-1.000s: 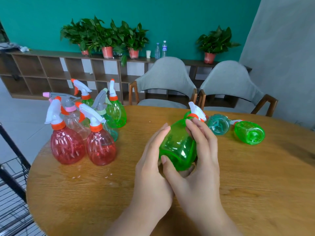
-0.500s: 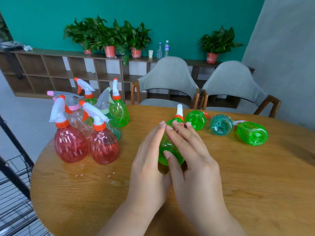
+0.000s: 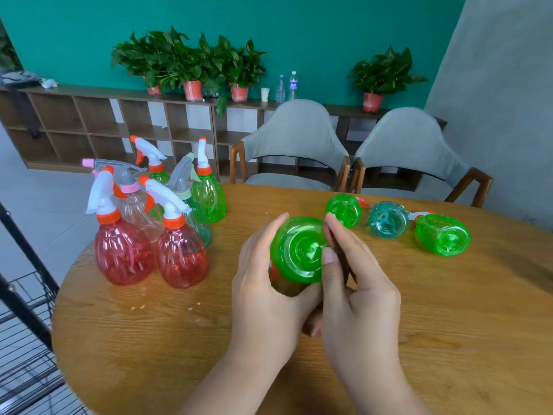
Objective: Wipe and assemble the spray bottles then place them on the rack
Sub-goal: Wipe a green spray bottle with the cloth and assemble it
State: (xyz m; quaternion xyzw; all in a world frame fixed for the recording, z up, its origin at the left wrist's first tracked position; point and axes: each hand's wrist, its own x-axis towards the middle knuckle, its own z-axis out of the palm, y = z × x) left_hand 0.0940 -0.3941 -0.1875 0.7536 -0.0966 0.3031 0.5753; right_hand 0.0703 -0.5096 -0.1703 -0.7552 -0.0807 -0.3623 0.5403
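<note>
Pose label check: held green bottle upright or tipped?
Tipped: green bottle shows its round base to camera, gripped by left hand and right hand.

A green bottle (image 3: 299, 250) of clear, glossy plastic, its smooth base catching the light. Two red bottles (image 3: 124, 253) are the same see-through plastic, with ribbed, shiny sides. Their spray heads (image 3: 103, 193) are opaque white plastic with a duller finish, above orange plastic collars (image 3: 108, 217). The table (image 3: 449, 324) is wood with a clear grain and a soft, low sheen. Two chairs (image 3: 294, 130) have matt grey cloth backs on smooth wooden frames. The shelf unit (image 3: 59, 127) is dark, matt wood. The rack (image 3: 30, 250) looks like black metal bars and thin wire. The wall (image 3: 299, 31) is flat, matt teal paint.
</note>
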